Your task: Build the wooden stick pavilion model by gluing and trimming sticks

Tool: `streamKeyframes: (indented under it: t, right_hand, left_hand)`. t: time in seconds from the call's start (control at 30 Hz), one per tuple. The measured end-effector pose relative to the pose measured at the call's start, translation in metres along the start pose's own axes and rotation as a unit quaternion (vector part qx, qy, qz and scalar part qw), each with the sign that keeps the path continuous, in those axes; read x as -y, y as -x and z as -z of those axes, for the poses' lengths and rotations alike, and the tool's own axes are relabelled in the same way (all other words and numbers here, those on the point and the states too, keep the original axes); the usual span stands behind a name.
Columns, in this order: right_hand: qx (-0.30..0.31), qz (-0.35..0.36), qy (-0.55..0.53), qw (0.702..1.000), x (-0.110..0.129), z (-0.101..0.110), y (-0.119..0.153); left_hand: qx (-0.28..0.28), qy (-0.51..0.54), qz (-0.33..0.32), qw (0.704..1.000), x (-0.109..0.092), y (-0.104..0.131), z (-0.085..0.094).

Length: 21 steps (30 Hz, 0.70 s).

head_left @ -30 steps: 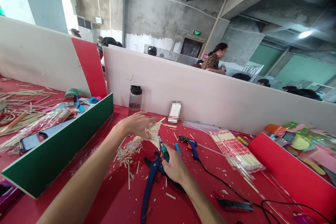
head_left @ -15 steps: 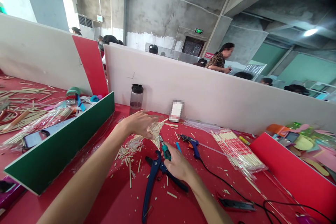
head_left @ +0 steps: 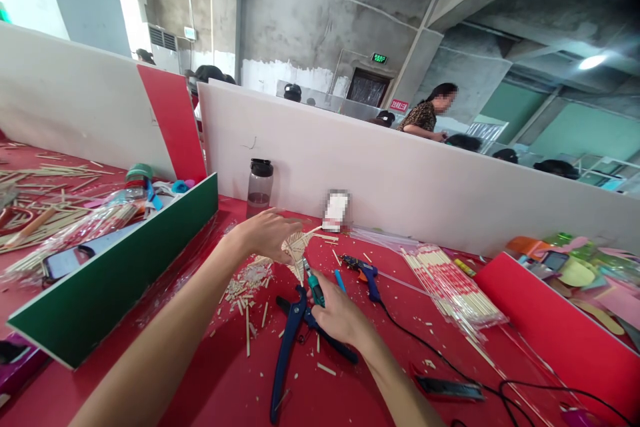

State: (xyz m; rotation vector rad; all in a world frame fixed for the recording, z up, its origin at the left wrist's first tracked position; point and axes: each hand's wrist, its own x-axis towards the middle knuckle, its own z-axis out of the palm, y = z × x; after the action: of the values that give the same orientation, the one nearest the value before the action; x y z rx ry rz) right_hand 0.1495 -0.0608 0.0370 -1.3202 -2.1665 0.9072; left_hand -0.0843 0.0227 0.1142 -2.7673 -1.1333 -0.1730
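My left hand (head_left: 269,235) grips a fan-shaped piece of pale wooden sticks (head_left: 296,251), its fingers curled over the top edge. A stick pokes out of that piece to the upper right. In my right hand (head_left: 339,310) is a teal-handled knife-like tool (head_left: 315,287), its metal tip touching or very close to the piece's lower right edge. The exact kind of tip is hard to make out. Blue-handled cutters (head_left: 295,327) lie with handles spread just below, partly behind my right hand. Cut stick scraps (head_left: 247,283) are heaped left of the piece.
A blue glue gun (head_left: 369,278) with a black cord lies to the right, near bagged sticks (head_left: 453,283). A black-lidded bottle (head_left: 261,187) and a phone (head_left: 335,211) stand against the white partition (head_left: 390,180). Green (head_left: 125,267) and red (head_left: 555,320) boards flank the table.
Both hands, the stick piece and the tool stay almost in place. Beyond the partition, a person in a patterned top has shifted slightly right.
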Motion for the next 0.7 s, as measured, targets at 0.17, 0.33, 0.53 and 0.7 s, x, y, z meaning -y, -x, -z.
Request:
streamKeyframes:
  t: [0.17,0.33,0.53,0.7]
  right_hand:
    - [-0.016,0.014,-0.006,1.000,0.0012,-0.0015,-0.0011]
    - [-0.030,0.016,0.012,0.999,0.0049,0.0003,-0.0004]
    - [-0.050,0.007,0.036,0.998,0.0071,-0.0013,-0.0013]
    - [-0.037,0.004,0.029,0.999,0.0060,0.0008,-0.0022]
  left_hand:
    - [0.004,0.007,0.010,1.000,0.0016,0.0009,0.0005]
    - [-0.001,0.014,0.027,1.000,0.0038,0.0026,0.0012]
    - [-0.013,0.029,0.023,0.999,0.0054,0.0036,0.0025]
    - [-0.031,0.033,0.020,0.999,0.0078,0.0024,-0.0039]
